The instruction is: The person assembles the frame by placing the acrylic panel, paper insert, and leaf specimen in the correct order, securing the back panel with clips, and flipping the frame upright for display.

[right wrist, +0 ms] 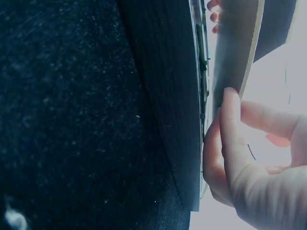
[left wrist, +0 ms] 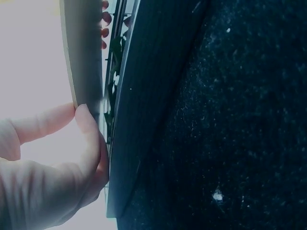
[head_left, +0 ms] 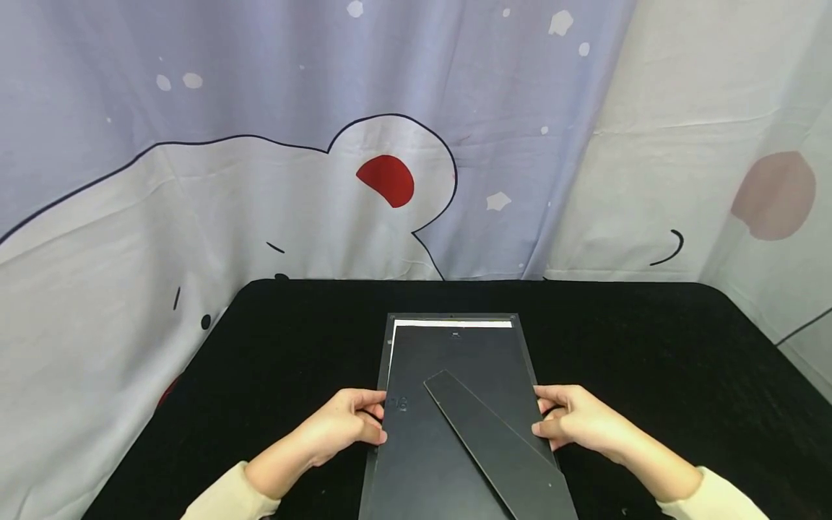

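Panel [head_left: 422,448], 1 pc., w/ stand [head_left: 494,440]: gap visible above frame [right wrist: 175,105], long axis approx. along frame's. L hand [head_left: 347,425]: pinching panel edge, frame's L side. R hand [head_left: 577,422]: ditto, frame's R side. Neither hand nearer.

No readable text, brand or number. Faint mark [head_left: 398,404] on the panel [head_left: 419,448], left of the stand [head_left: 494,440]: looks like a character or two, too small and dim to read. Tiny mark [head_left: 455,334] near the panel's far edge, beyond the stand's far tip: illegible, can't tell if lettering or a fitting. Wrist views: nothing legible.
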{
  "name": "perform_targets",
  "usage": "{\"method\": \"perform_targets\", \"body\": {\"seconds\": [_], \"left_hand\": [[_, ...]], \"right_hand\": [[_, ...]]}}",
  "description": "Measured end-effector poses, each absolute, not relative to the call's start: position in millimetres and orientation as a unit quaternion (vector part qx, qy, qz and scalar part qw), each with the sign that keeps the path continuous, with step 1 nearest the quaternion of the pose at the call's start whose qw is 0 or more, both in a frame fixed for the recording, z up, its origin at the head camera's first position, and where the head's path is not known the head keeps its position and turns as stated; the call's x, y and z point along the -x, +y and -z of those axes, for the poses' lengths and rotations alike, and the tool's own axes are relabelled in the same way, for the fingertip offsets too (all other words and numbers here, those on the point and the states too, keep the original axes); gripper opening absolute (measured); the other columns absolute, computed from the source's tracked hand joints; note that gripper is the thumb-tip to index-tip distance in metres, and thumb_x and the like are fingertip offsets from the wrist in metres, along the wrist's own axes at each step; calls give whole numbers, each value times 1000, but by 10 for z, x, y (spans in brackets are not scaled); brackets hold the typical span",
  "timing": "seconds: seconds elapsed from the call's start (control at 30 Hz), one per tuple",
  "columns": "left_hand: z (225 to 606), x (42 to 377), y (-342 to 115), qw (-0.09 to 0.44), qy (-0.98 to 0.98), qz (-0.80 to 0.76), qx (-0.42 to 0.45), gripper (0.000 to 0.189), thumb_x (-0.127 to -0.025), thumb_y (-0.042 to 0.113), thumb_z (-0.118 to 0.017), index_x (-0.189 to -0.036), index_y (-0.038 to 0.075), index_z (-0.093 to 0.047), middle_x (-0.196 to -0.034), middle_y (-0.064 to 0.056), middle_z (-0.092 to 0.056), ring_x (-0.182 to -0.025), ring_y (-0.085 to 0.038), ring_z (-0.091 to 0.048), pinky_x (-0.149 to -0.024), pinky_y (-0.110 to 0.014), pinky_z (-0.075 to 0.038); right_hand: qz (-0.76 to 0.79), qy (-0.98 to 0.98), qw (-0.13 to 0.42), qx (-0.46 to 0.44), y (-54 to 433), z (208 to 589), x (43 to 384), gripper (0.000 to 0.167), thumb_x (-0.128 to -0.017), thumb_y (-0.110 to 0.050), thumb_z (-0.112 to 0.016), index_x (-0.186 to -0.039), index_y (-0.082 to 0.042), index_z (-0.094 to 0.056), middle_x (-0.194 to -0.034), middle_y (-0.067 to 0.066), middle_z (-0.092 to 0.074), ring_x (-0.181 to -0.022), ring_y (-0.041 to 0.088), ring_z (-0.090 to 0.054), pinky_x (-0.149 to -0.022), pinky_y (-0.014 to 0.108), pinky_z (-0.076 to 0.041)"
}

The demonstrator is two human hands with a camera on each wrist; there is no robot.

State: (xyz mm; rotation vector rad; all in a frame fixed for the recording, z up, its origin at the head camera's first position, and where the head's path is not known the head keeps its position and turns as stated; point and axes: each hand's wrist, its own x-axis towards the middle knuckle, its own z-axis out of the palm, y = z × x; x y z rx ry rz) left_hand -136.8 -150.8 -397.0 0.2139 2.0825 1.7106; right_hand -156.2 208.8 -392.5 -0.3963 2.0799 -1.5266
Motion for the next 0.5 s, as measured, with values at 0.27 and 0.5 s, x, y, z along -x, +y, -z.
{"method": "perform_targets", "body": {"seconds": [0.27,0.5], "left_hand": [[3980,1433,-1505,210,770,-597,-81,70,-71,-10,-67,-132,-26,-35,-94,-11,-52,-76,-14,-58,-75,-26,-51],[3957,1461,-1510,212,777,-588,-80,70,-71,-10,-67,-131,-26,-36,-93,-11,-51,-77,-15,-57,-76,-27,-50]], "right_hand": [[553,780,255,144,2072,3933,1632,74,-83,-2,-65,-135,29,-22,-95,11,-61,-82,20,-63,-67,32,-56],[544,788,255,137,2046,3948,1682,73,-83,-2,-66,-135,28,-25,-94,11,-62,-82,20,-64,-69,34,-57]]}}
